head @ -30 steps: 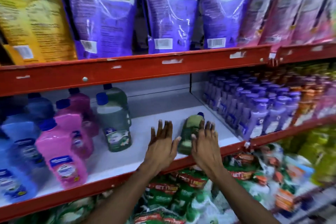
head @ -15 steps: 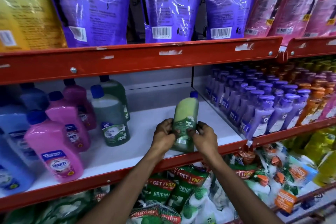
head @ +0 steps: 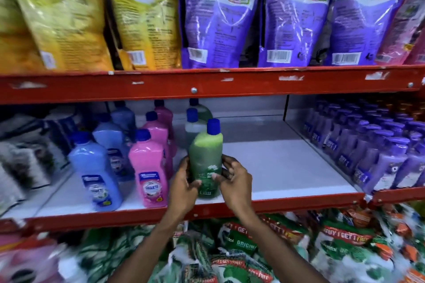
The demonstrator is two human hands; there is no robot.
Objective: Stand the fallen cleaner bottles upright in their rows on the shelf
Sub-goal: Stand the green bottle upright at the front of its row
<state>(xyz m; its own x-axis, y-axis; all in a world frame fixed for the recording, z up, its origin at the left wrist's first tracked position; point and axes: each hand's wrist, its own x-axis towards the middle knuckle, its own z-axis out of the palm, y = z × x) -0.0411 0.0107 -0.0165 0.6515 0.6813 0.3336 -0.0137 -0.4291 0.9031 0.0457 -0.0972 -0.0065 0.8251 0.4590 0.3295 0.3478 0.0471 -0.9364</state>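
Okay, what I see:
Green bottle (head: 205, 158): upright, blue cap up, near the white shelf (head: 280, 167) front edge, just right of the pink bottle (head: 150, 174).
Left hand (head: 184, 187): wrapped on its lower left side.
Right hand (head: 235, 181): gripping its lower right, thumb across the label.
Behind: two more green bottles (head: 195, 122), standing.

Green bottle (head: 205, 158) upright at shelf (head: 276, 172) front edge, blue cap up. Left hand (head: 184, 187) and right hand (head: 234, 182) clasp its lower sides. Pink bottle (head: 149, 173) just beside, at its left.
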